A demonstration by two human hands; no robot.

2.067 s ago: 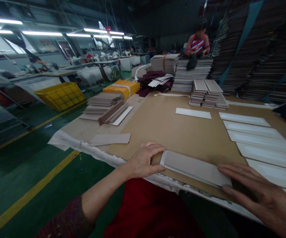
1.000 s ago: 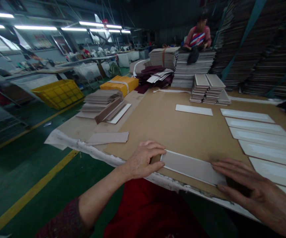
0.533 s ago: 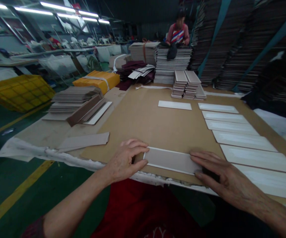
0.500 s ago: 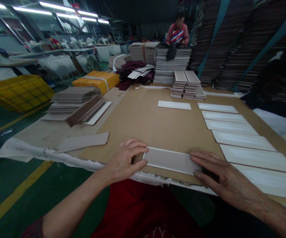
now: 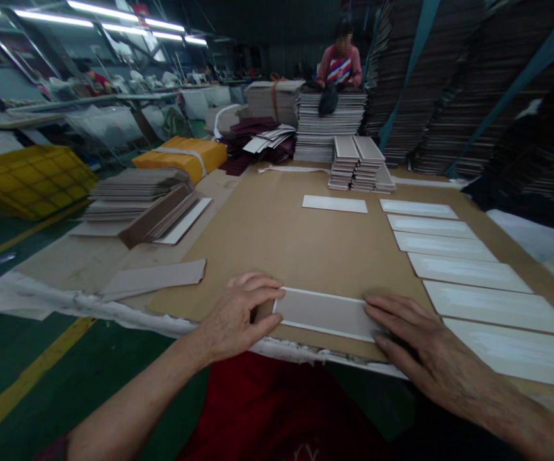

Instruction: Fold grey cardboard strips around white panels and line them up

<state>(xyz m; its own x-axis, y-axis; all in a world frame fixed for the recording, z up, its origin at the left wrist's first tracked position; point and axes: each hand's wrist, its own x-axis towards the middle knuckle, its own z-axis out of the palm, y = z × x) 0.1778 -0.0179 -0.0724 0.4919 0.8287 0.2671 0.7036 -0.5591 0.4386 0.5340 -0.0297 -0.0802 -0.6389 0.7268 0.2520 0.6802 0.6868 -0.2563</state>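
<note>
A long grey board strip with a white edge (image 5: pixel 327 313) lies at the near edge of the brown table (image 5: pixel 306 250). My left hand (image 5: pixel 238 314) grips its left end, thumb and fingers pinching around it. My right hand (image 5: pixel 418 339) lies flat on its right end, fingers spread and pressing down. To the right, several white-coated strips (image 5: pixel 454 269) lie side by side in a column, and one more white strip (image 5: pixel 334 203) lies alone farther back.
Short stacks of grey boards (image 5: pixel 361 163) stand at the back, with a taller pile (image 5: pixel 327 125) and a seated person (image 5: pixel 339 61) behind. Left: a slumped board stack (image 5: pixel 137 198), a loose grey strip (image 5: pixel 155 278), a yellow package (image 5: pixel 181 157), a yellow crate (image 5: pixel 22 179).
My view has swung right and the hands have drawn closer together on the strip. The right hand has slid left along the strip's right end. The strip stays at the table's edge.
</note>
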